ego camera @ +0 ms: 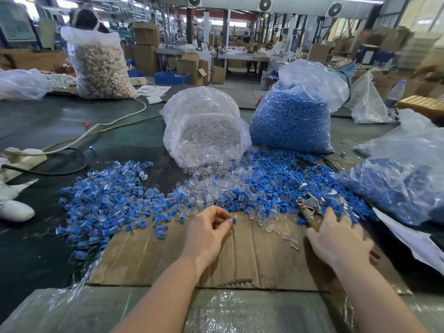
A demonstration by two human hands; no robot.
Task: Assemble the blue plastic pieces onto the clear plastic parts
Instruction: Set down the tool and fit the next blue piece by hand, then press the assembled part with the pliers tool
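— Hands are counted first: how many, and what is held?

— Two bare hands are seen over the flattened cardboard sheet point(252, 255). By the left hand point(206, 233), one small blue piece point(234, 221) is pinched between thumb and fingertips, the other fingers curled in. The right hand point(336, 239) is spread flat, its straight fingers laid on the clear parts point(271, 222) and loose blue pieces point(276, 183) beside a pair of pliers point(310, 207); nothing is gripped by it.

— And the bags?

— Three are counted close by: one open bag of clear parts point(206, 131) lying on its side, its mouth turned toward the person; one tall bag of blue pieces point(293, 116) standing just right of it; one more blue-filled bag point(403, 183) slumped at the far right. The loose pieces are too many to be counted.

— Which way is the pinched piece turned?

— It juts out to the right of the fingertips, above the cardboard's far edge. Its long axis appears roughly upright, though too little is exposed for certainty.

— Where is the finished work?

— A heap of clear parts fitted with blue pieces point(108, 200) is spread left of the left hand, partly on the dark tabletop point(48, 248).
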